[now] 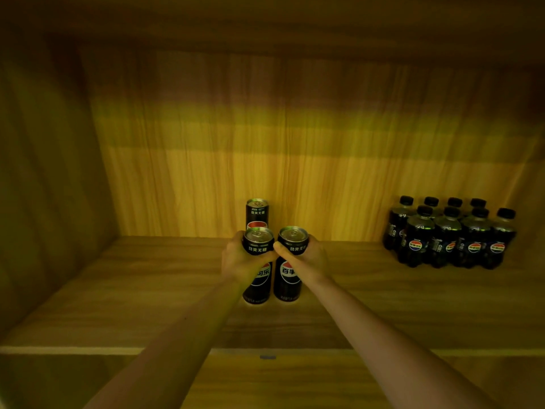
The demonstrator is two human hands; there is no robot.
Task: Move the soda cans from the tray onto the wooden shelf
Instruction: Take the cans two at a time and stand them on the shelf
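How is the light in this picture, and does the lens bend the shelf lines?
Head view: dim yellow-green light, with horizontal bright bands across the back panel; corners fall dark. The wide lens bows the shelf edges. Can tops glint: left can in the left hand, right can in the right hand.

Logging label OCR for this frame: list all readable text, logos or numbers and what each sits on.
"劲爽无糖" on left-hand can, near its rim
"可乐" on that can's round logo
"劲爽无糖" on right-hand can
"百事", partly cut off, on its logo
"劲爽无糖" on back can
Bottles: round logos visible, text too small to read
Fine print at can bases: blurred
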